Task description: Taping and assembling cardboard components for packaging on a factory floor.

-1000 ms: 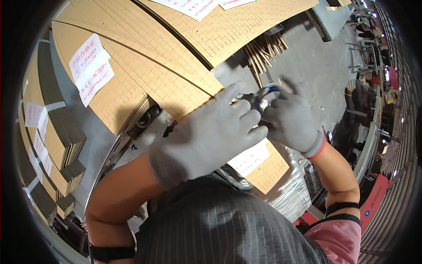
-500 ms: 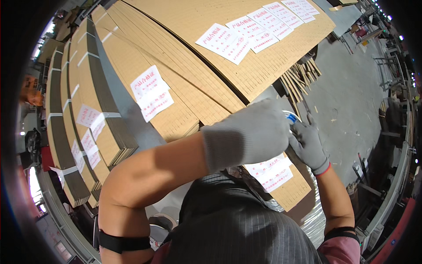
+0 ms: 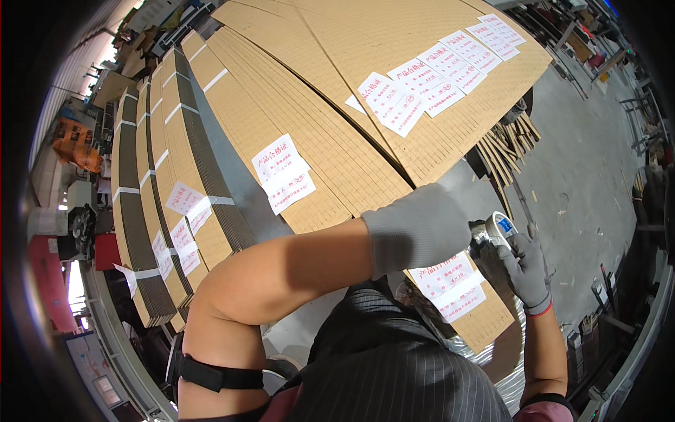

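Tape roll shows clear beside the right fingers

Half a second ago, the roll's ring was mostly hidden behind the left hand; now its pale rim and blue inner core show openly. The right hand has drawn away from the left and nearer the body, and the roll has gone with it. For the handling in progress, this suggests that the right hand carries the roll while the left works at its near side.

The right fingers are closed around the roll's lower right edge, the thumb toward the left hand; the ring stands tilted just beyond them. Between the roll and the left fingers lies a shiny patch, probably tape, though whether it is a loose strip is unclear. The left fingers are hidden behind the back of the glove, so I cannot tell how far they are open or whether they grip anything.

The left forearm crosses the view with its elbow bent out sideways and the glove's back upward. The right forearm rises steeply from the lower edge, wrist nearly straight.

Below the left fingers is a label sheet on a cardboard piece; beyond them spread large cardboard panels.
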`<state>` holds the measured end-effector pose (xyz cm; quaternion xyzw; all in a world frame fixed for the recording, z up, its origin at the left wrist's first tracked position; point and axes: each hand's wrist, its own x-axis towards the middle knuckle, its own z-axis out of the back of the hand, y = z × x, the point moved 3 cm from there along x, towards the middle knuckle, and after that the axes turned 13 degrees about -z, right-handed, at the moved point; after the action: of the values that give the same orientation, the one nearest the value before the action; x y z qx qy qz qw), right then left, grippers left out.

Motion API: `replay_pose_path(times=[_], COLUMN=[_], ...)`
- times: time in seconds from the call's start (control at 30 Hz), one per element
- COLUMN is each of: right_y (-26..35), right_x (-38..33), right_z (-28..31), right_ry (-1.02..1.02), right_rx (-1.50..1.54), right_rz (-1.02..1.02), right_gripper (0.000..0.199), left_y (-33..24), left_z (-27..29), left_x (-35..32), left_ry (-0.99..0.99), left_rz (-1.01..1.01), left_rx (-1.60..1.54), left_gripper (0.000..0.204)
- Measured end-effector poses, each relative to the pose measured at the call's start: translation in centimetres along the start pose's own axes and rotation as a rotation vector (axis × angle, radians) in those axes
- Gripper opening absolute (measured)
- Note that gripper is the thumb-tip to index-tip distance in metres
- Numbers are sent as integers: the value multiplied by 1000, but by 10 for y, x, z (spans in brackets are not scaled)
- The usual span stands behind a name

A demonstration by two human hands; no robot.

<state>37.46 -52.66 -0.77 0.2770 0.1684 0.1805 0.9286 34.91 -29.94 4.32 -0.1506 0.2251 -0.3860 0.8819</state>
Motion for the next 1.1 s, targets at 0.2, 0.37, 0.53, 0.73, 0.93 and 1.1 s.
replay_pose_path(times=[0.2, 0.37, 0.53, 0.73, 0.93, 1.1], right_y=[-18, -23, -23, -1, -12, -8], right_x=[0, -6, -13, -13, -35, -45], right_z=[1, 4, 10, 22, 35, 37], right_ry=[-49, -40, 11, 56, 65, 14], right_rx=[109, 136, 141, 633, 579, 551], right_rz=[-30, -53, -57, -154, -183, -175], right_gripper=[14, 14, 22, 21, 22, 24], left_y=[-15, -7, 0, -66, -1, 20], left_z=[-13, -30, -27, -54, -16, -14], left_x=[-19, -43, -36, 17, -17, -5], left_ry=[-92, -513, -519, -468, -741, -445], left_rz=[-2, -185, -325, -431, 193, -37], left_rx=[228, 140, 183, 39, 199, 352], left_gripper=[31, 57, 72, 59, 58, 56])
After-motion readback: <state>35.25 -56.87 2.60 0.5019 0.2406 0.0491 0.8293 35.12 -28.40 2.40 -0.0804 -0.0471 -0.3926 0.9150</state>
